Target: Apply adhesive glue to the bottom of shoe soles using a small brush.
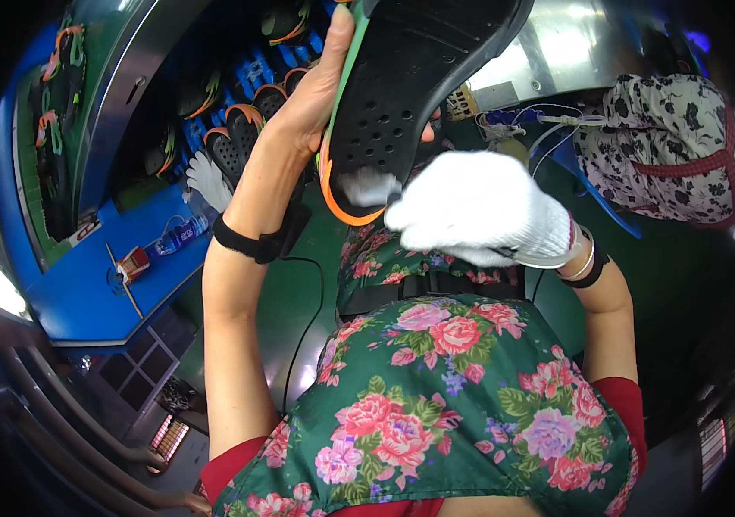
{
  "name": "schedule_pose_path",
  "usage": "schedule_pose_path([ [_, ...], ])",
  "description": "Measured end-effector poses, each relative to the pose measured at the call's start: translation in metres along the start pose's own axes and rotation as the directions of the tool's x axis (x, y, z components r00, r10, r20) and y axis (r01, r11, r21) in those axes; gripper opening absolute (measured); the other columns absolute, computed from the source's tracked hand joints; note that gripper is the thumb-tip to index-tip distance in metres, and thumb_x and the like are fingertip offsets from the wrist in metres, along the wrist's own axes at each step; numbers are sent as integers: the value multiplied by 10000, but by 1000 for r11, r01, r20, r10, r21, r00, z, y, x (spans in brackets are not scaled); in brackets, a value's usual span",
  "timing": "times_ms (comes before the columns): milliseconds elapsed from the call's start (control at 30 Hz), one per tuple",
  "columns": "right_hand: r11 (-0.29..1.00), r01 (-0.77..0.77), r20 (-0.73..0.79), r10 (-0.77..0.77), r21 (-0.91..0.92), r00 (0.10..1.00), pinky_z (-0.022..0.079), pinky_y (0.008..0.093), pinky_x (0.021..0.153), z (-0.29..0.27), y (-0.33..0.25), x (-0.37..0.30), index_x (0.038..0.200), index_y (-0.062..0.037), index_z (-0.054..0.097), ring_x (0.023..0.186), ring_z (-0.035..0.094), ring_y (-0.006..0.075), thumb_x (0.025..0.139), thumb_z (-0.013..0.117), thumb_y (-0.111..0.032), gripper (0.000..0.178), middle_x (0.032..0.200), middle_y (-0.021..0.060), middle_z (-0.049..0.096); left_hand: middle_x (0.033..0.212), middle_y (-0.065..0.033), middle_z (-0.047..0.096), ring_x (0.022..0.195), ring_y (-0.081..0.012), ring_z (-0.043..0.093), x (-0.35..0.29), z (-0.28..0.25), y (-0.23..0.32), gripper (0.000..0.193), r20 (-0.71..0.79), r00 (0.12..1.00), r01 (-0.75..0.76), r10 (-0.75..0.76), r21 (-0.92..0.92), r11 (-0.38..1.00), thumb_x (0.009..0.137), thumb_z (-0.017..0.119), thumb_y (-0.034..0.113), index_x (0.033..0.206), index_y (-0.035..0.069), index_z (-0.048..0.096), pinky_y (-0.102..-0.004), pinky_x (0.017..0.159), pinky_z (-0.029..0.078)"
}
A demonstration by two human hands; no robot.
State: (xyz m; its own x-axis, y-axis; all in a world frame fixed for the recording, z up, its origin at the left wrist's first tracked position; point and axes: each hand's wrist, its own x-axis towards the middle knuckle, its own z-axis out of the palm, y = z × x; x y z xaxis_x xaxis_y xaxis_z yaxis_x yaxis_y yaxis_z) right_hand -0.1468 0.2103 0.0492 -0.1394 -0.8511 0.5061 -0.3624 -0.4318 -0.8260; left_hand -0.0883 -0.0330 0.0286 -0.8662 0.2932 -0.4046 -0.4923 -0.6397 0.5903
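My bare left hand (303,108) grips a black shoe piece (376,112) at the top middle. The thumb lies along its green edge, and fingertips show at the opposite side. Small round holes cover the piece's lower part, and an orange rim curves round its near end. Closed over that end is my right hand (475,207), in a white knit glove. From its fingers a small pale brush-like tool (369,187) reaches onto the black surface inside the rim. Motion blurs the tool, so its exact kind is unclear.
Several similar black shoe pieces (234,138) stand on a blue rack at the upper left. A white glove (208,183) and a plastic bottle (179,237) lie near the blue tabletop (83,297). Flower-patterned cloth (660,146) covers something at right, beside thin cables.
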Motion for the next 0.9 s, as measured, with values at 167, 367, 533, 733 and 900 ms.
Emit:
schedule_pose_path([
  [167, 939, 16, 2, -18, 342, 1000, 577, 374, 812, -11, 11, 3, 996, -85, 805, 905, 749, 253, 827, 797, -77, 169, 1024, 85, 792, 1009, -257, 739, 812, -347, 775, -9, -8, -5, 999, -184, 982, 66, -50, 83, 994, 916, 398, 838, 1337, -39, 624, -414, 635, 674],
  [367, 986, 96, 139, -115, 135, 984, 582, 377, 788, -9, 19, 13, 1054, -120, 769, 960, 725, 291, 802, 756, -16, 273, 1101, 66, 775, 941, -225, 754, 728, -303, 777, 2, -5, 4, 835, -88, 994, 78, -65, 145, 986, 953, 531, 715, 1266, -50, 652, -407, 627, 677],
  [533, 990, 50, 62, -58, 133, 996, 581, 382, 826, -16, 20, 27, 965, -105, 808, 906, 744, 265, 811, 792, -58, 162, 1009, 75, 790, 1053, -199, 750, 809, -261, 773, -4, -5, 6, 864, -335, 935, 176, -114, 162, 971, 951, 483, 745, 1357, -4, 623, -404, 680, 670],
  [733, 909, -158, -105, 214, 386, 971, 596, 365, 772, -26, 8, 28, 860, -45, 795, 801, 749, 247, 795, 835, -71, 80, 902, 152, 781, 1184, -222, 712, 943, -378, 755, -21, -22, -13, 1001, 62, 997, -25, 49, -345, 938, 927, 319, 850, 1480, 37, 507, -532, 799, 653],
  [900, 961, -268, -411, 272, 70, 870, 590, 331, 738, -31, -8, 41, 920, 7, 791, 819, 727, 188, 814, 778, 46, 114, 998, 157, 785, 1229, -224, 699, 1046, -374, 723, -25, -14, -49, 661, -52, 988, -155, 147, -433, 888, 1099, 339, 517, 1376, -36, 573, -489, 938, 611],
])
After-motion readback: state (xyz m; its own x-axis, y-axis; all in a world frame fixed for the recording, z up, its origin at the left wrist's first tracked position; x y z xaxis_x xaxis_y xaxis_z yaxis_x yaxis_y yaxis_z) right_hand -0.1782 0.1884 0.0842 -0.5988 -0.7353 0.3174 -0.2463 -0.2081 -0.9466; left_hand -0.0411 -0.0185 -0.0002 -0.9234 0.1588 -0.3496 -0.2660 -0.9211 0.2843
